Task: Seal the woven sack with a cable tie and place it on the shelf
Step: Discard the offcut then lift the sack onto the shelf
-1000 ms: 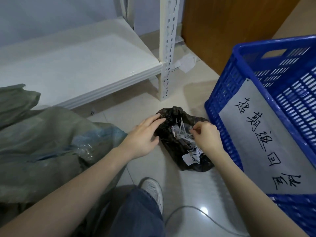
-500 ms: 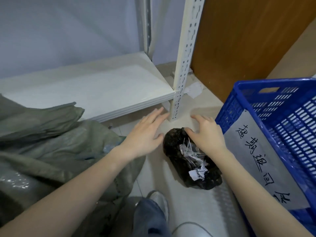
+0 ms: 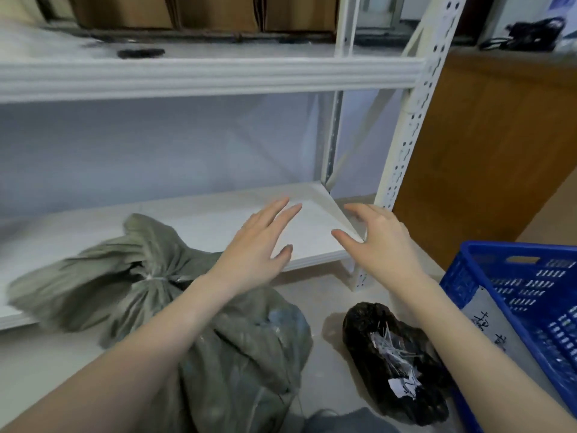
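Hands (image 3: 259, 245) open, tied sack (image 3: 187, 307) neck pointing shelfward

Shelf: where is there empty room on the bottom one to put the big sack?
The lower shelf is bare white from the sack's tied neck across to the right post, under both open hands. Its left front is crowded by the sack's top. The floor between sack, black bag and crate is tight.
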{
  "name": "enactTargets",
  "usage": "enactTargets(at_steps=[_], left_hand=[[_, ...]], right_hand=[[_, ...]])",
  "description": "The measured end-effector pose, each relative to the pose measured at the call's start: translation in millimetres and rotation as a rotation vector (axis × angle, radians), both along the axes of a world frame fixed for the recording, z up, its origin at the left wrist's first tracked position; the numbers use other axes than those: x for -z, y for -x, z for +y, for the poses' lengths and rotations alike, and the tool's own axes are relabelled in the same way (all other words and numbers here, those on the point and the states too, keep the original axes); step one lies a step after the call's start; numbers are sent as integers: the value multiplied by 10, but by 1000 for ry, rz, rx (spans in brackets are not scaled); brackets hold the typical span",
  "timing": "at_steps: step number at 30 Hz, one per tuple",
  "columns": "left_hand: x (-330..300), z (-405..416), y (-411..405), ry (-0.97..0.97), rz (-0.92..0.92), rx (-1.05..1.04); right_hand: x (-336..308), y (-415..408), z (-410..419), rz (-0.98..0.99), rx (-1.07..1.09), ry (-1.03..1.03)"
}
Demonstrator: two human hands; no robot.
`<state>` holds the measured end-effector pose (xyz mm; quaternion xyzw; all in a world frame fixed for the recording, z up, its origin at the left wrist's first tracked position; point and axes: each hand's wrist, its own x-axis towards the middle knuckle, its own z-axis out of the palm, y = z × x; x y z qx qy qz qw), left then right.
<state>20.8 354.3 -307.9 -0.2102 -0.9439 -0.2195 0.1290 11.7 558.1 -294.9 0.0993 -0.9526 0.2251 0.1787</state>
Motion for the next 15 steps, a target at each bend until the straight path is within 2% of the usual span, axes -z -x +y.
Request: enactTargets(at_steps=[9,15], left_hand=[[-421,-1033,-482,-69,78,-151],[-300,-1621,-793,-156,-9,-236]], right_hand=[[-472,-273,-954,87,-172,43],[-375,-420,-1547,35,-282,61]])
